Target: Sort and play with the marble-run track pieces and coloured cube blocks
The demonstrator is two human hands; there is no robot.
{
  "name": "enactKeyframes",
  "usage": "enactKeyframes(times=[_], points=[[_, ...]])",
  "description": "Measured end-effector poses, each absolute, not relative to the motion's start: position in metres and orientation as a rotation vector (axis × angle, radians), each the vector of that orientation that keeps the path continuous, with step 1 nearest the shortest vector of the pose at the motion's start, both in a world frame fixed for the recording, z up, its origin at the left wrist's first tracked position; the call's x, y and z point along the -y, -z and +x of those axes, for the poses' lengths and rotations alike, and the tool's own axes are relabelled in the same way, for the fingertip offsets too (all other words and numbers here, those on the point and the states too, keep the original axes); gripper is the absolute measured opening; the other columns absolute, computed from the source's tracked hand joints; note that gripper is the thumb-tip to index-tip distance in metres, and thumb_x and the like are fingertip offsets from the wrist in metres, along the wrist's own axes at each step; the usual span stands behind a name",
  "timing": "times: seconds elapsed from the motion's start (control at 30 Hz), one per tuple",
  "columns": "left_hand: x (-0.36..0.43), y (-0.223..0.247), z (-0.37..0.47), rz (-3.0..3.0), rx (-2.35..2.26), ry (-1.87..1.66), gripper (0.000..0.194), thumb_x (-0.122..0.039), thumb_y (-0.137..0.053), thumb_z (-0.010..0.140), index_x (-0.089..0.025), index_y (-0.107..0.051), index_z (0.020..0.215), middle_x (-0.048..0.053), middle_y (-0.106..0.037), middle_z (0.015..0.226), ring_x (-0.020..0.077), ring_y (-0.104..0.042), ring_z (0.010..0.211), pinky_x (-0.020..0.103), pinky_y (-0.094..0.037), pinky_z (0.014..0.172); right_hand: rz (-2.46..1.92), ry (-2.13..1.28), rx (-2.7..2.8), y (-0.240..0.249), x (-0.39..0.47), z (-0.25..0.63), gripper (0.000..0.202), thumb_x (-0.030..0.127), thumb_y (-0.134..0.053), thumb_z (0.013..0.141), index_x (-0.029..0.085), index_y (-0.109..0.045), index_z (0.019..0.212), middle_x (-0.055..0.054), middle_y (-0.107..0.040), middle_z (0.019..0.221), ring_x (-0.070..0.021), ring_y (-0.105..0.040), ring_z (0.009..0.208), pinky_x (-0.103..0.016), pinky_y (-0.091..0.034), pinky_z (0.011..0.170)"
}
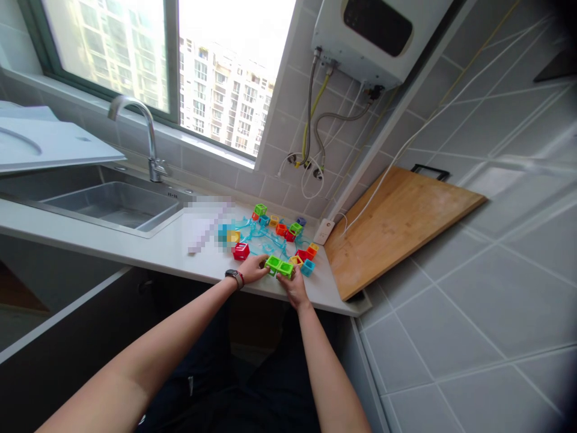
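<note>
Two bright green cube blocks (pixel 279 266) sit side by side between my hands at the counter's front edge. My left hand (pixel 253 269), with a watch on the wrist, is closed on the left block. The right block is gripped by my right hand (pixel 295 287) from below and the right. Whether the two blocks are locked together I cannot tell. A red block (pixel 241 251) lies just beyond my left hand. Near my right fingers are a blue block (pixel 308 267) and a yellow one (pixel 296 260), partly hidden.
Translucent blue track-like pieces (pixel 265 234) and several coloured blocks cover the counter (pixel 211 264) behind my hands. A sink (pixel 117 204) with a faucet (pixel 153 144) is at the left. A wooden board (pixel 396 228) leans on the right wall beside a white power strip (pixel 324 231).
</note>
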State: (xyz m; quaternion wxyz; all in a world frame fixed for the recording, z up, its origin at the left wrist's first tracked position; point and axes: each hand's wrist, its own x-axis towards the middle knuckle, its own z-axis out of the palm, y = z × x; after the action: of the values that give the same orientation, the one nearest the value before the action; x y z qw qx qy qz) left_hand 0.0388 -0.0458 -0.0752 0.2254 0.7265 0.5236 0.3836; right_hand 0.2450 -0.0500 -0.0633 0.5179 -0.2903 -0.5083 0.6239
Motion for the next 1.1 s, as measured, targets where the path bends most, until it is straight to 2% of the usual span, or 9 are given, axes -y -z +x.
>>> enactKeyframes(times=[0.2, 0.33, 0.47, 0.57, 0.67, 0.8, 0.87, 0.97, 1.1], points=[[0.047, 0.075, 0.041, 2.028, -1.442, -1.059, 0.028, -0.036, -0.063, 0.098, -0.015, -0.065, 0.118, 0.008, -0.067, 0.115, 0.0197, -0.067, 0.096, 0.039, -0.059, 0.084, -0.733, -1.447, 1.281, 0.064, 0.05, 0.242, 0.055, 0.026, -0.09, 0.062, 0.025, -0.056, 0.106, -0.001, -0.073, 0.103, -0.019, -0.07, 0.094, -0.029, -0.058, 0.081], [0.047, 0.075, 0.042, 2.003, -1.437, -1.103, 0.027, -0.038, -0.062, 0.098, -0.015, -0.065, 0.113, 0.007, -0.068, 0.107, 0.0176, -0.066, 0.089, 0.037, -0.058, 0.08, -0.773, -1.381, 1.302, 0.066, 0.049, 0.241, 0.062, 0.025, -0.091, 0.059, 0.025, -0.056, 0.111, 0.001, -0.072, 0.098, -0.0177, -0.069, 0.09, -0.028, -0.058, 0.079], [0.048, 0.072, 0.042, 1.96, -1.42, -1.174, 0.034, -0.029, -0.069, 0.086, -0.017, -0.064, 0.119, 0.002, -0.067, 0.084, 0.016, -0.063, 0.073, 0.032, -0.054, 0.073, -0.821, -1.298, 1.325, 0.068, 0.049, 0.238, 0.058, 0.026, -0.092, 0.057, 0.022, -0.063, 0.107, -0.001, -0.069, 0.101, -0.0178, -0.066, 0.092, -0.025, -0.057, 0.077], [0.049, 0.069, 0.041, 1.923, -1.393, -1.21, 0.048, -0.022, -0.065, 0.078, -0.02, -0.063, 0.125, 0.004, -0.071, 0.091, 0.0168, -0.065, 0.073, 0.029, -0.053, 0.07, -0.854, -1.287, 1.334, 0.069, 0.048, 0.236, 0.054, 0.033, -0.09, 0.061, 0.022, -0.063, 0.107, -0.002, -0.069, 0.097, -0.0184, -0.066, 0.084, -0.027, -0.058, 0.068], [0.05, 0.066, 0.04, 1.898, -1.374, -1.224, 0.049, -0.021, -0.062, 0.074, -0.02, -0.065, 0.124, 0.006, -0.073, 0.102, 0.0177, -0.068, 0.075, 0.029, -0.053, 0.07, -0.882, -1.28, 1.354, 0.072, 0.046, 0.236, 0.052, 0.038, -0.089, 0.063, 0.021, -0.063, 0.105, -0.001, -0.068, 0.09, -0.0167, -0.064, 0.075, -0.026, -0.057, 0.061], [0.05, 0.066, 0.04, 1.885, -1.372, -1.228, 0.047, -0.022, -0.062, 0.071, -0.02, -0.069, 0.117, 0.004, -0.073, 0.087, 0.0191, -0.066, 0.075, 0.029, -0.052, 0.07, -0.908, -1.227, 1.394, 0.075, 0.043, 0.237, 0.05, 0.04, -0.089, 0.062, 0.019, -0.065, 0.1, 0.0, -0.068, 0.085, -0.0161, -0.063, 0.073, -0.025, -0.055, 0.06], [0.051, 0.065, 0.04, 1.876, -1.371, -1.232, 0.046, -0.023, -0.062, 0.072, -0.02, -0.07, 0.117, 0.003, -0.073, 0.086, 0.0194, -0.066, 0.075, 0.029, -0.052, 0.072, -0.92, -1.193, 1.416, 0.075, 0.043, 0.238, 0.047, 0.04, -0.089, 0.061, 0.019, -0.066, 0.097, 0.0, -0.068, 0.084, -0.0168, -0.063, 0.073, -0.025, -0.054, 0.061], [0.052, 0.063, 0.038, 1.865, -1.354, -1.227, 0.043, -0.027, -0.062, 0.076, -0.02, -0.07, 0.118, 0.006, -0.075, 0.096, 0.0199, -0.067, 0.077, 0.031, -0.053, 0.076, -0.943, -1.128, 1.44, 0.073, 0.043, 0.237, 0.047, 0.036, -0.091, 0.058, 0.02, -0.068, 0.096, 0.0, -0.069, 0.084, -0.0178, -0.063, 0.076, -0.026, -0.053, 0.066], [0.055, 0.058, 0.037, 1.881, -1.336, -1.199, 0.041, -0.04, -0.059, 0.087, -0.02, -0.069, 0.121, 0.008, -0.075, 0.105, 0.0208, -0.068, 0.082, 0.031, -0.053, 0.078, -0.958, -1.053, 1.469, 0.072, 0.045, 0.236, 0.047, 0.032, -0.091, 0.056, 0.021, -0.07, 0.097, 0.0, -0.07, 0.086, -0.0182, -0.063, 0.079, -0.027, -0.051, 0.072]])
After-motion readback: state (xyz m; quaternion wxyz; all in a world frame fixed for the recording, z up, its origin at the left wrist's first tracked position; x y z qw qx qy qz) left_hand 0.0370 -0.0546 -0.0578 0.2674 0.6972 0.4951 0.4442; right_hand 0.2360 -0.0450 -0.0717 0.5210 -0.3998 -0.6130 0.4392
